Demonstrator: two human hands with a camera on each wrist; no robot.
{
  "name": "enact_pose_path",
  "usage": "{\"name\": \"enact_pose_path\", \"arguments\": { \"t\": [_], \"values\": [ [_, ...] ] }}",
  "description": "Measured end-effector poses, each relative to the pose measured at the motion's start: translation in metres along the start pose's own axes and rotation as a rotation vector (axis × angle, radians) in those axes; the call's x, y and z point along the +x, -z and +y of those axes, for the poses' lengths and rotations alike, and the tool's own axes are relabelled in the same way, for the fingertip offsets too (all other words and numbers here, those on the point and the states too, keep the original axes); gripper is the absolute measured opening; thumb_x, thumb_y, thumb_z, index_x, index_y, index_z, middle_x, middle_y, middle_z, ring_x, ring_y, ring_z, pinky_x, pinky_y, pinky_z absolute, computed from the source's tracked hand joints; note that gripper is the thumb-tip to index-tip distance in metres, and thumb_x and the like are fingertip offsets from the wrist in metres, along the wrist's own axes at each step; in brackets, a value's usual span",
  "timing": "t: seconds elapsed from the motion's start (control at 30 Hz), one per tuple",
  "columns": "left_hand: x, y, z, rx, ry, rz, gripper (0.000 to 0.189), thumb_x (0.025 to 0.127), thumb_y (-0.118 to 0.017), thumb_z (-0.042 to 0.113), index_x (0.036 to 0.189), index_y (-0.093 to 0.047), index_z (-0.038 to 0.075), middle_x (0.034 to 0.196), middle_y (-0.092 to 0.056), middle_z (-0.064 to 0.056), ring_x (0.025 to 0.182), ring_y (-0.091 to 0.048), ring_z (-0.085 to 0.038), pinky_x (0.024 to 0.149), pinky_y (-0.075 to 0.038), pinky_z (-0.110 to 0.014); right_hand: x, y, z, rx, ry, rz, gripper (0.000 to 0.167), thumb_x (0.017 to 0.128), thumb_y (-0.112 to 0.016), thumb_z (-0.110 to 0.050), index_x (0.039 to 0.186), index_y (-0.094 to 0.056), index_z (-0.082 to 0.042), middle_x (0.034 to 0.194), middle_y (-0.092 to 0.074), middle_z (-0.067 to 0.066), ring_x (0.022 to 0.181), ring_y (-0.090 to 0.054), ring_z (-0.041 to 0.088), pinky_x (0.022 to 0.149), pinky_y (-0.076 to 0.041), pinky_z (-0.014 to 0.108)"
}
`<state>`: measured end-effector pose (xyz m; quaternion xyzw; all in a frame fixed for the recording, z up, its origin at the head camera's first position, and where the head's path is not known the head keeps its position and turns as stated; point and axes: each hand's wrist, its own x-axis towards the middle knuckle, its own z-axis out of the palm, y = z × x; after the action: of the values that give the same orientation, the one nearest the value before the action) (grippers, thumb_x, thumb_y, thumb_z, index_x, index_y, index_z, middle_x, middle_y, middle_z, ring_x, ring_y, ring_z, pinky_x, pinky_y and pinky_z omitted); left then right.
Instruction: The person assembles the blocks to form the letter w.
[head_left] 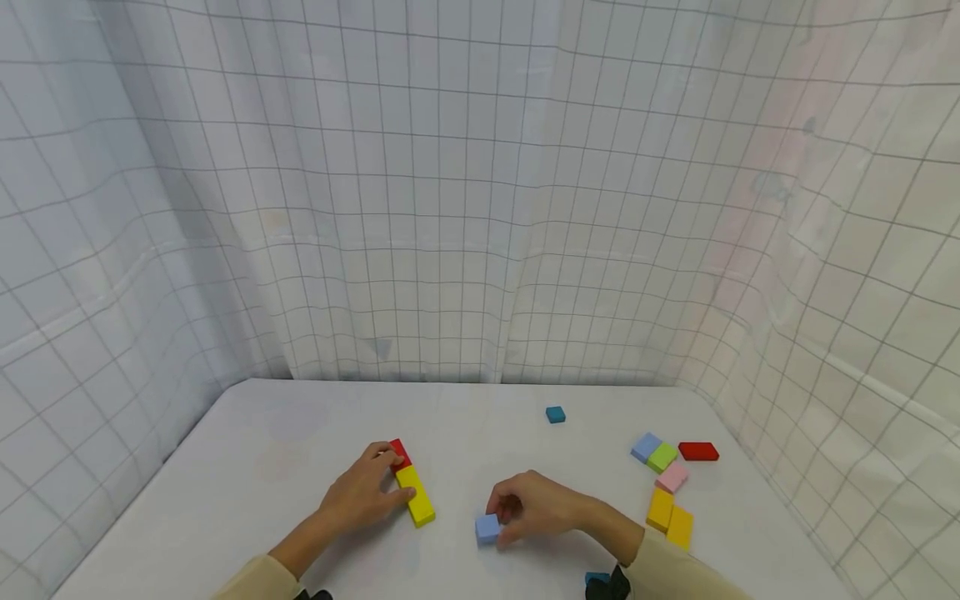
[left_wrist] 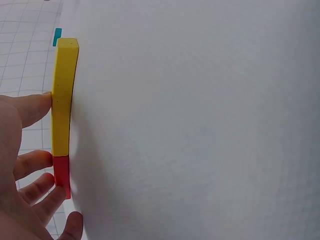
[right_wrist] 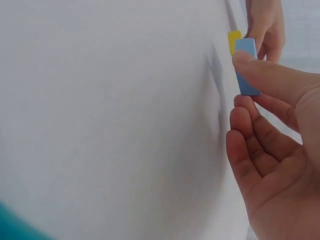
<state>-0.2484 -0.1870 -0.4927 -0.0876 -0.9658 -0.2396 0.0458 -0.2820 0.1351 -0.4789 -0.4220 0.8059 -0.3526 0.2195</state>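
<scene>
A long yellow block (head_left: 416,497) and a red block (head_left: 401,454) lie end to end in one line on the white table. My left hand (head_left: 365,490) rests along them. In the left wrist view its thumb touches the yellow block (left_wrist: 62,100), while other fingertips are on the red block (left_wrist: 61,170). To the right, my right hand (head_left: 543,504) pinches a light blue block (head_left: 487,530) between thumb and fingers. The right wrist view has the thumb on the broad face of that light blue block (right_wrist: 248,75); its lower fingers are curled beneath.
A teal block (head_left: 555,414) lies far back. At the right are another light blue block (head_left: 646,447), a green one (head_left: 663,457), a pink one (head_left: 672,477), a dark red one (head_left: 698,452) and two orange-yellow blocks (head_left: 660,508). A blue piece (head_left: 596,577) sits by the right wrist.
</scene>
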Motion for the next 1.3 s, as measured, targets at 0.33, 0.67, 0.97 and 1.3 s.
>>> {"name": "enact_pose_path", "arguments": {
  "t": [0.33,0.67,0.97,1.3],
  "values": [
    [0.000,0.000,0.001,-0.001,0.003,0.000,0.051,0.085,-0.085,0.037,0.119,-0.067,0.004,0.143,-0.051,-0.021,0.115,-0.061,-0.037,0.095,-0.054,-0.057,0.028,-0.011,-0.012,0.013,0.012,-0.051,0.021,0.088,-0.085,-0.013,0.104,-0.072,-0.013,0.087,-0.065,-0.013,0.078,-0.056,-0.001,0.075,-0.053,0.017],
    [0.002,-0.001,0.000,0.000,0.015,-0.009,0.055,0.084,-0.085,0.039,0.121,-0.067,0.003,0.142,-0.051,-0.021,0.117,-0.060,-0.038,0.096,-0.053,-0.058,0.049,-0.022,-0.017,0.011,0.007,-0.061,0.020,0.088,-0.084,-0.013,0.104,-0.071,-0.013,0.085,-0.063,-0.012,0.077,-0.055,0.000,0.074,-0.052,0.016],
    [-0.001,0.001,0.003,-0.015,0.003,0.004,0.054,0.084,-0.086,0.038,0.121,-0.067,0.003,0.141,-0.052,-0.021,0.118,-0.060,-0.038,0.095,-0.053,-0.058,0.057,-0.027,-0.016,-0.096,0.021,-0.027,0.023,0.090,-0.085,-0.023,0.105,-0.070,-0.015,0.087,-0.062,-0.013,0.080,-0.056,0.002,0.075,-0.052,0.018],
    [-0.002,0.001,0.004,-0.017,0.002,0.015,0.053,0.084,-0.086,0.037,0.120,-0.066,0.003,0.141,-0.052,-0.020,0.115,-0.061,-0.036,0.093,-0.055,-0.057,0.060,-0.031,-0.015,-0.154,0.005,-0.028,0.030,0.092,-0.082,-0.031,0.114,-0.070,-0.016,0.085,-0.058,-0.014,0.077,-0.053,0.002,0.071,-0.049,0.017]
  ]
}}
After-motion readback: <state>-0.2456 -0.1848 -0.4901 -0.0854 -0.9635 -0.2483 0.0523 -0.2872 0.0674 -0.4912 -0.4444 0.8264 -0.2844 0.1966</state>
